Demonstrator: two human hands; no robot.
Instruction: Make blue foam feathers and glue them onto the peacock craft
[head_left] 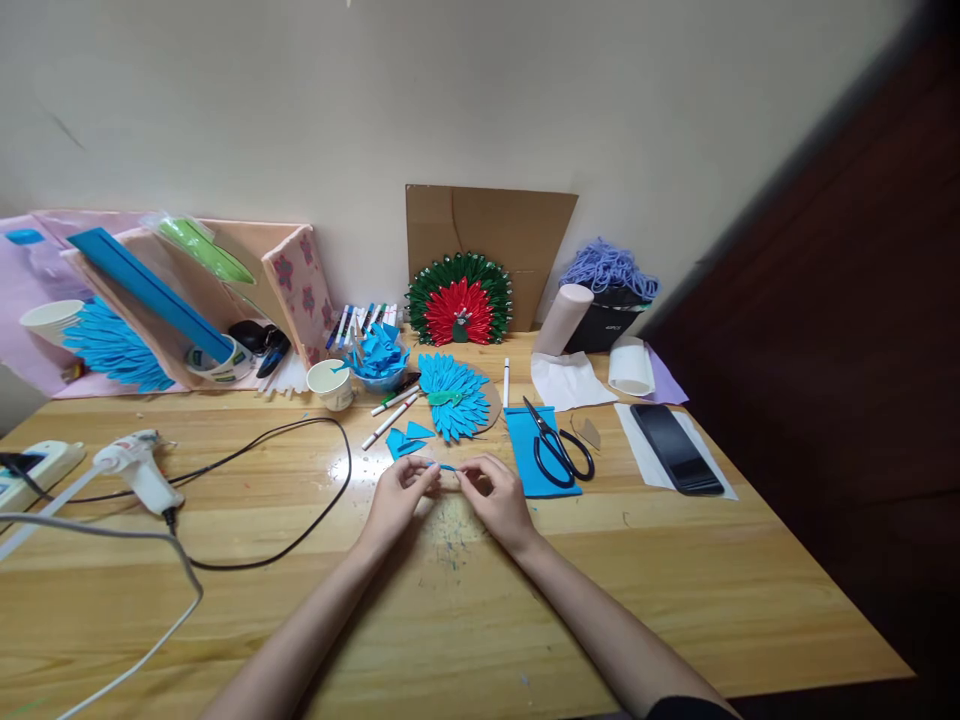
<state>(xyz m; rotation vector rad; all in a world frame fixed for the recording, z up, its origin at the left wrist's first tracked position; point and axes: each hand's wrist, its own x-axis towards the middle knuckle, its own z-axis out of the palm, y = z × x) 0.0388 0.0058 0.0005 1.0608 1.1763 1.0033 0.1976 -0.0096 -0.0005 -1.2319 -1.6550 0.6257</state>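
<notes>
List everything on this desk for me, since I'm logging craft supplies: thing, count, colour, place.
blue strip: 1, blue, pinched between both hands
scissors: 1, black, on blue sheet
blue fan: 1, blue, centre
red-green fan: 1, against cardboard
glue gun: 1, white, left
phone: 1, black, right
paper cup: 1, white, left of centre
yarn: 1 bundle, lilac, back right
left hand: grip on strip
right hand: grip on strip

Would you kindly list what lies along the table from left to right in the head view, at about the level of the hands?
Power strip → glue gun → left hand → small blue strip → right hand → scissors → phone.
</notes>
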